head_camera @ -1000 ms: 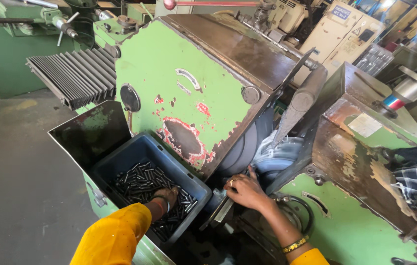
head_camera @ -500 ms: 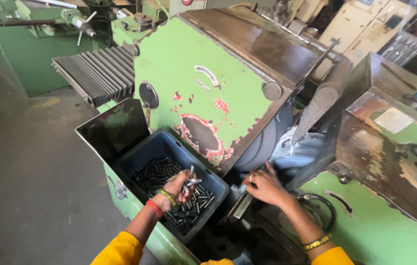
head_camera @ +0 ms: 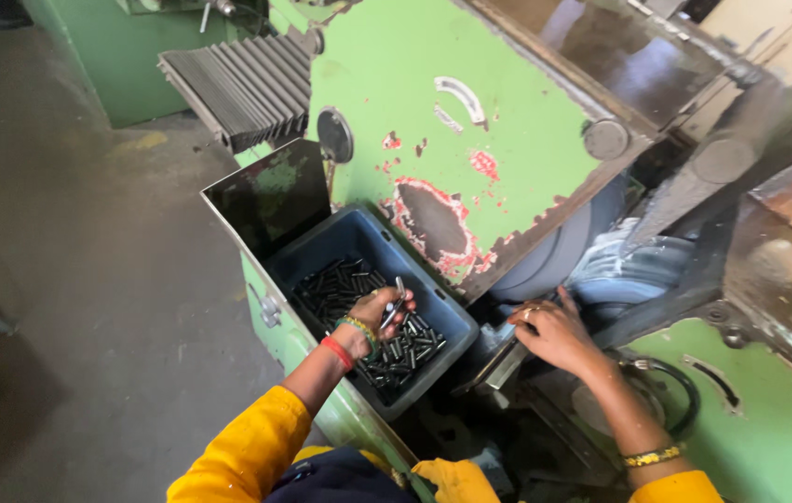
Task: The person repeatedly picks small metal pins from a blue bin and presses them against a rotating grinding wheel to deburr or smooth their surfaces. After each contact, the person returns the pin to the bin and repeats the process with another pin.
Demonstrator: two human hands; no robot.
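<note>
Head view down: two hands at a green grinder, beside a bin of pins.

Left hand (head_camera: 379,312) lifted just above blue bin (head_camera: 456,328), fingers closed on a few dark pins (head_camera: 393,310); many more pins heaped in bin below. Right hand (head_camera: 552,333) right of that, fingers loosely curled, resting on metal guide (head_camera: 500,365) before grey wheel (head_camera: 559,256); nothing plainly gripped. Judged early to midway: a handful picked up, none yet at wheel, bulk of pins left. Green grinder (head_camera: 470,121) behind both hands.
</note>
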